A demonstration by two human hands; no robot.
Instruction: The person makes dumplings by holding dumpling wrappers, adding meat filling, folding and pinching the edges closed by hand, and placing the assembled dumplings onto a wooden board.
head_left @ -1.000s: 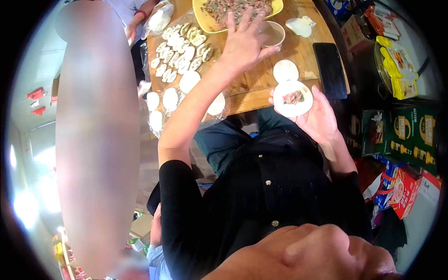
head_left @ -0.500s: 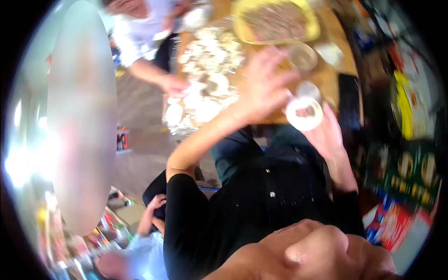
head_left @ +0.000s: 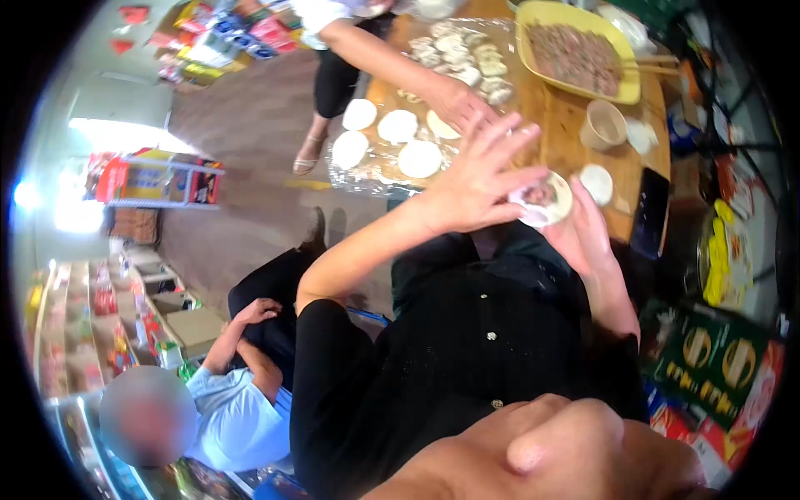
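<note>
A round white dumpling wrapper (head_left: 560, 205) with a dab of meat filling (head_left: 540, 194) lies in my right hand (head_left: 586, 237), which is cupped under it. My left hand (head_left: 483, 175) is at the wrapper's left side with its fingers spread; its lower fingertips are at the wrapper's edge, and whether they press on it I cannot tell. Just right of the right fingers is a white disc of dough (head_left: 596, 184) on the table. A paper cup (head_left: 603, 126) stands beyond it, beside a whitish piece (head_left: 641, 136).
A yellow bowl (head_left: 527, 52) of meat filling holds chopsticks (head_left: 656, 65). Folded dumplings (head_left: 454, 52) and flat wrappers (head_left: 419, 158) lie on plastic film. A co-worker's hand (head_left: 458, 104) reaches in beside my left hand. A phone (head_left: 651, 212) lies at the table's right edge.
My left hand has come down to the filled wrapper's edge. The co-worker's hand has moved right across the film, towards my left hand. The whole view has shifted.
</note>
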